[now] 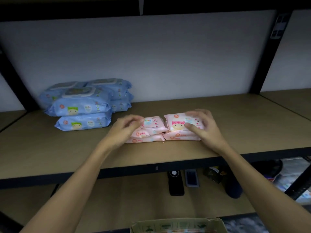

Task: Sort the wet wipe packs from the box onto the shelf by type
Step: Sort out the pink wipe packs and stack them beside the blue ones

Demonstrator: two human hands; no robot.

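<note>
Two short stacks of pink wet wipe packs sit side by side on the brown shelf (235,125). My left hand (125,127) rests against the left pink stack (152,130), fingers curled over its top pack. My right hand (204,124) lies over the right pink stack (176,125), fingers spread and blurred; whether it grips is unclear. Several blue wet wipe packs (82,108) are piled at the shelf's back left. The cardboard box (178,225) shows at the bottom edge, with pink packs just visible inside.
Black uprights frame the shelf at the left (15,78) and right (271,52). A lower shelf holds a black phone (175,183), a grey phone case (191,178) and dark items. Bare shelf board stretches to the right of the pink stacks.
</note>
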